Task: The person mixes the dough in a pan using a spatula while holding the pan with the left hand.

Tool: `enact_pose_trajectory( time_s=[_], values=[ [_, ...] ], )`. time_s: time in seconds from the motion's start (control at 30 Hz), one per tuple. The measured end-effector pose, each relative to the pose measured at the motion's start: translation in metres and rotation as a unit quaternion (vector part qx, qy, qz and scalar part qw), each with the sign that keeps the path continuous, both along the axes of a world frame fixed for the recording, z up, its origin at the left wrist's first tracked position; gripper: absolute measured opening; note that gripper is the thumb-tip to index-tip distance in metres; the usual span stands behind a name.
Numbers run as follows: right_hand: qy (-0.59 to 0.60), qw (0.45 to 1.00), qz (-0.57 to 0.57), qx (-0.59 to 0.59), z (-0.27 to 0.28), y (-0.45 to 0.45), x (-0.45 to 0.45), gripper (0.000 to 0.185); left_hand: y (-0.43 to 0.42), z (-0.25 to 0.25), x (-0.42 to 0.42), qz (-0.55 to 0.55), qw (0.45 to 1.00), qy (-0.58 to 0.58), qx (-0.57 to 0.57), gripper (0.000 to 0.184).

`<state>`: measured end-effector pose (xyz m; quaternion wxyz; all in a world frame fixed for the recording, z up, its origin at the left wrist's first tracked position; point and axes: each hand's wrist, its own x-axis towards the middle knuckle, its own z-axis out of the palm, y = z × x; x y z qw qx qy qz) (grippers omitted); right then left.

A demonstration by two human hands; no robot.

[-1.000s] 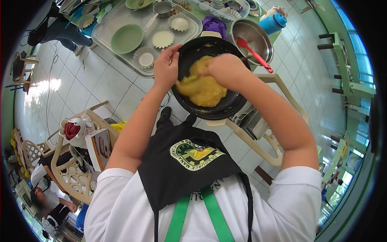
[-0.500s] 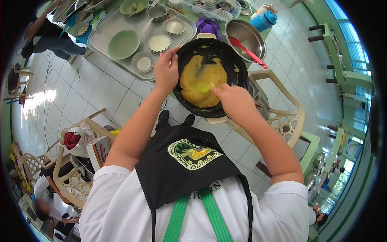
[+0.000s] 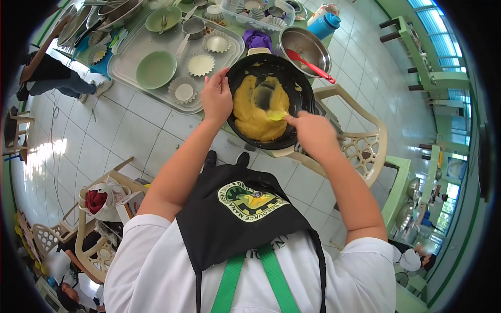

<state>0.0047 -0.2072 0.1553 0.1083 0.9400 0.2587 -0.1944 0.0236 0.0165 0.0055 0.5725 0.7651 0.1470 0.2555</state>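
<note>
A black two-handled pan (image 3: 301,96) with cream handles holds a thick, smooth yellow mixture (image 3: 253,122). My left hand (image 3: 216,99) grips the pan's left rim, fingers toward the far side. In my closed right hand (image 3: 315,136) is a yellow-green spatula (image 3: 276,116), its head down in the mixture; its handle is mostly hidden by my fingers. Dark pan bottom shows through a bare patch beyond the spatula. Just past the pan's right side stands a steel bowl (image 3: 326,55) with a red spatula (image 3: 313,67) lying across it.
Left of the pan, a metal tray (image 3: 122,73) carries green bowls (image 3: 156,70), a measuring cup (image 3: 194,28) and several fluted molds (image 3: 201,65). A purple cloth (image 3: 258,39) and blue bottle (image 3: 324,25) sit farther back. A plastic chair (image 3: 378,138) stands at right; another person (image 3: 47,73) is at left.
My right hand has moved the spatula slightly right and nearer me through the mixture, and the bare patch has become rounder. The whole view has shifted a little.
</note>
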Motion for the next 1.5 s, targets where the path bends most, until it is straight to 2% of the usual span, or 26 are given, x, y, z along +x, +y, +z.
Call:
enact_pose_trajectory(
  time_s=[0.1, 0.13, 0.17, 0.23, 0.33, 0.37, 0.4, 0.43, 0.47, 0.5, 0.53, 0.57, 0.6, 0.67, 0.73, 0.8, 0.83, 0.9, 0.93, 1.0, 1.13, 1.17, 1.23, 1.33, 1.43, 1.5],
  values=[
    [-0.098, 0.995, 0.013, -0.012, 0.018, 0.002, 0.017, 0.032, -0.001, -0.002, 0.000, 0.004, 1.000, -0.005, 0.000, 0.024],
    [-0.148, 0.988, -0.007, 0.048, -0.003, -0.006, 0.028, 0.029, -0.001, -0.002, 0.000, 0.001, 1.000, -0.006, -0.001, 0.024],
    [-0.150, 0.987, -0.009, 0.047, -0.020, -0.012, 0.036, 0.029, 0.000, -0.003, 0.001, 0.002, 1.000, -0.007, -0.002, 0.024],
    [-0.131, 0.991, -0.037, -0.015, -0.033, -0.012, 0.039, 0.034, 0.000, -0.002, 0.001, -0.001, 1.000, -0.009, -0.006, 0.024],
    [-0.019, 0.991, -0.077, -0.110, -0.031, -0.017, 0.016, 0.028, -0.002, -0.005, 0.000, 0.002, 1.000, 0.005, -0.013, 0.024],
    [-0.018, 0.990, -0.077, -0.112, -0.028, -0.018, 0.011, 0.028, -0.002, -0.007, 0.002, 0.008, 1.000, -0.002, -0.015, 0.024],
    [0.076, 0.985, -0.131, -0.081, -0.020, -0.015, 0.007, 0.029, -0.003, -0.008, 0.002, 0.012, 1.000, -0.010, -0.016, 0.024],
    [0.169, 0.967, -0.184, -0.048, -0.011, -0.012, 0.005, 0.030, -0.004, -0.008, 0.001, 0.010, 1.000, -0.009, -0.017, 0.024],
    [0.221, 0.946, -0.236, 0.033, -0.005, -0.005, 0.007, 0.022, -0.004, -0.007, 0.000, 0.008, 1.000, -0.004, -0.021, 0.024],
    [0.220, 0.946, -0.237, 0.032, -0.010, -0.003, 0.010, 0.022, -0.003, -0.006, 0.001, 0.006, 1.000, 0.001, -0.026, 0.024],
    [0.292, 0.881, -0.355, 0.113, -0.019, -0.002, 0.016, 0.023, -0.003, -0.006, 0.001, 0.006, 1.000, -0.002, -0.026, 0.024],
    [0.356, 0.789, -0.461, 0.193, -0.024, 0.000, 0.021, 0.024, -0.002, -0.005, 0.000, 0.005, 1.000, -0.001, -0.023, 0.024],
    [0.329, 0.793, -0.464, 0.220, -0.023, 0.004, 0.026, 0.026, -0.002, -0.006, 0.001, 0.002, 1.000, 0.000, -0.017, 0.024],
    [0.197, 0.886, -0.352, 0.227, -0.019, 0.010, 0.038, 0.031, -0.002, -0.006, 0.000, 0.000, 1.000, -0.005, -0.010, 0.024],
    [0.147, 0.893, -0.323, 0.276, -0.008, 0.017, 0.040, 0.033, -0.001, -0.005, 0.000, -0.008, 1.000, -0.014, 0.007, 0.024],
    [0.169, 0.899, -0.349, 0.205, 0.008, 0.030, 0.036, 0.033, -0.002, -0.002, -0.001, 0.002, 1.000, -0.009, 0.012, 0.025],
    [0.149, 0.933, -0.269, 0.186, -0.022, 0.018, 0.033, 0.033, -0.001, 0.001, -0.002, -0.002, 1.000, -0.010, 0.008, 0.025],
    [0.104, 0.964, -0.217, 0.116, -0.052, 0.010, 0.020, 0.031, -0.001, 0.002, -0.003, -0.014, 1.000, -0.004, 0.020, 0.026],
    [0.064, 0.965, -0.242, 0.082, -0.050, 0.005, 0.020, 0.026, 0.001, 0.003, -0.002, -0.013, 1.000, 0.005, 0.019, 0.026],
    [0.057, 0.977, -0.207, 0.001, -0.028, -0.004, 0.033, 0.026, 0.001, 0.001, -0.003, -0.023, 0.999, 0.001, 0.023, 0.026],
    [-0.011, 0.974, -0.210, 0.082, -0.012, 0.013, 0.022, 0.019, 0.000, -0.001, -0.001, -0.008, 0.999, -0.013, 0.029, 0.025],
    [0.028, 0.970, -0.212, 0.118, -0.004, 0.025, 0.012, 0.018, 0.000, -0.001, -0.001, -0.006, 1.000, -0.008, 0.025, 0.025],
    [0.058, 0.978, -0.153, 0.127, -0.069, 0.009, 0.004, 0.017, -0.001, 0.000, -0.003, -0.006, 0.999, -0.004, 0.034, 0.025],
    [0.036, 0.983, -0.172, 0.046, -0.018, -0.002, 0.014, 0.019, 0.002, 0.006, -0.001, -0.013, 0.998, 0.007, 0.062, 0.026],
    [-0.029, 0.977, -0.183, 0.105, 0.020, -0.016, 0.027, 0.020, 0.001, 0.015, -0.006, -0.021, 0.996, 0.036, 0.079, 0.026],
    [-0.075, 0.970, -0.191, 0.128, 0.002, -0.015, 0.050, 0.021, 0.001, 0.016, -0.004, -0.019, 0.996, 0.045, 0.076, 0.026]
  ],
)
